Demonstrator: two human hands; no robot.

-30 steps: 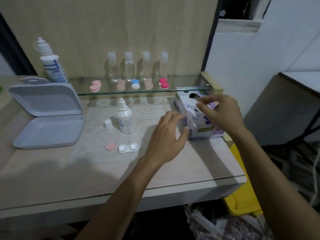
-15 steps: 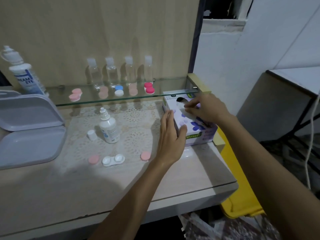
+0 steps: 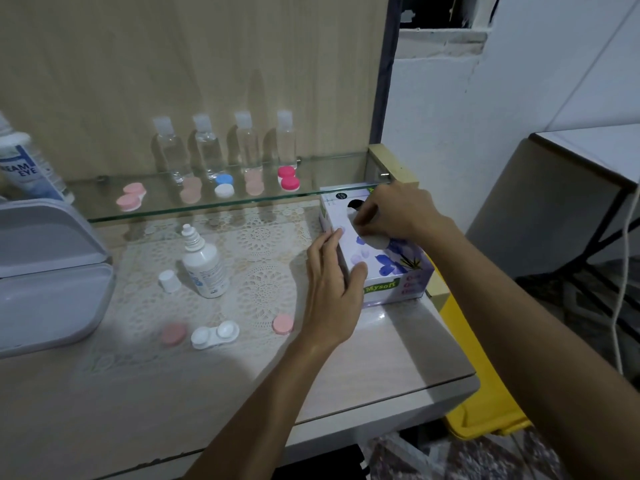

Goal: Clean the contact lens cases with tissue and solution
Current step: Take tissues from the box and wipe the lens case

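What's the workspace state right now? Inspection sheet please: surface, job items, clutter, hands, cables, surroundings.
Surface: table with lace mat; glass shelf behind.
Job's things: white lens case, open; two pink caps beside it; solution bottle uncapped, its cap alongside; tissue box.
Clutter: open grey case; four clear bottles and more lens cases on shelf.
Hands: left hand braces tissue box; right hand at box opening, tissue grip unclear.
Cables: white cord at right.
Surroundings: yellow bin below table edge.
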